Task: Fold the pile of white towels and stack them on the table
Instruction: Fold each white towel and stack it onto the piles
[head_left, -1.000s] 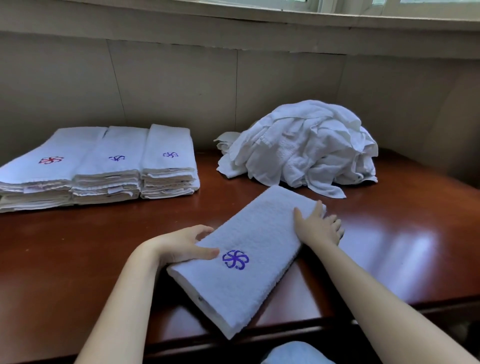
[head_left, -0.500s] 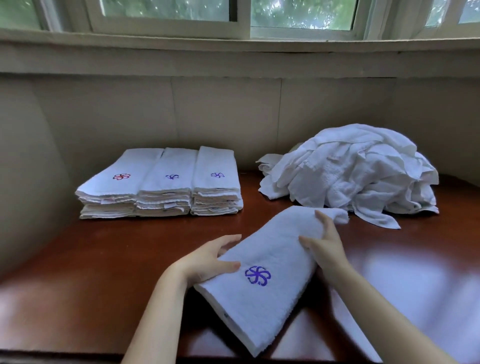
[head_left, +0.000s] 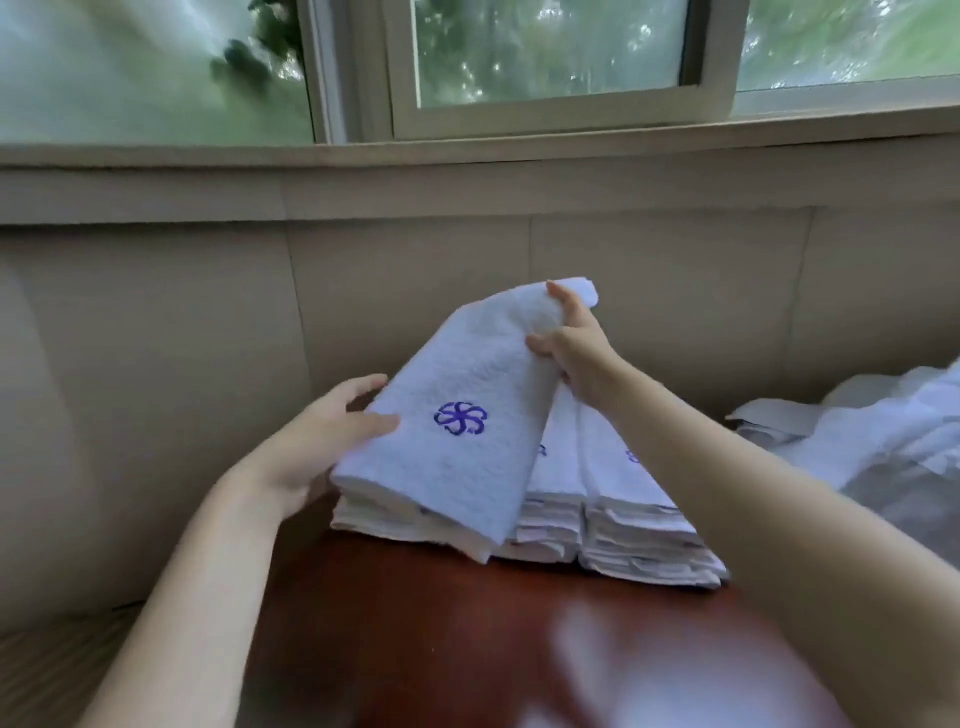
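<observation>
Shows a folded towel (head_left: 467, 457) held tilted over the leftmost of three stacks (head_left: 623, 525) at the back of the surface (head_left: 467, 623). Grasped at its near left edge by the left hand (head_left: 322, 441), thumb on top, fingers underneath. Grasped at its raised far end by the right hand (head_left: 576, 353), fingers curled over the cloth. Bears a purple emblem (head_left: 461, 418) on the upper face. Sits with its near end on or just above the left stack (contact not clear). Leaves the other two stacks partly in view under the right forearm. Places the unfolded pile (head_left: 857, 447) at the right edge, blurred, apart from the stacks. Includes a window (head_left: 545, 52) above the wall.
</observation>
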